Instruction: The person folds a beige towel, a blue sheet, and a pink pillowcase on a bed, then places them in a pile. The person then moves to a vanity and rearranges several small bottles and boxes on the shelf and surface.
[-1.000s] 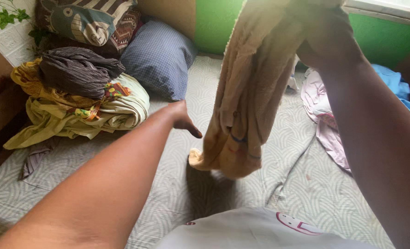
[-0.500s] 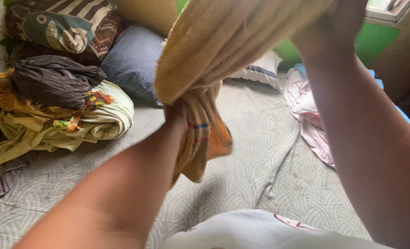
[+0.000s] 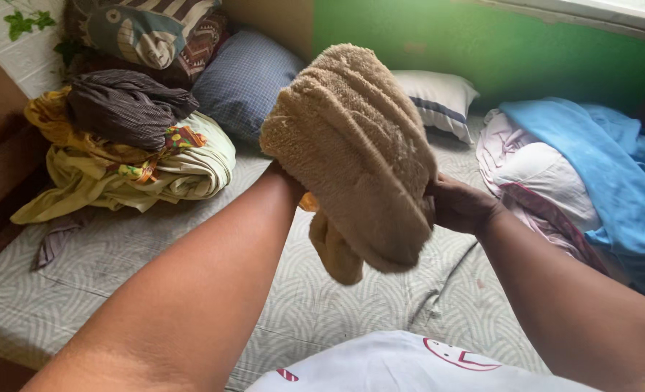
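The tan towel [image 3: 358, 152], folded double, is held up above the mattress [image 3: 119, 290]. The left hand [image 3: 287, 178], mostly hidden behind it, grips its left edge. The right hand [image 3: 456, 207] clasps its right edge, apparently to keep the fold from opening. A loose end hangs below. No containers visible. Clothes pile [image 3: 126, 152] lies left of the towel, blue sheet [image 3: 598, 167] right.

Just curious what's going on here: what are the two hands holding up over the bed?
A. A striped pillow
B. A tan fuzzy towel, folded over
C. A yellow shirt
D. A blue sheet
B: the tan fuzzy towel is bunched between the left hand and the right hand, while the blue sheet lies on the pile at the right.
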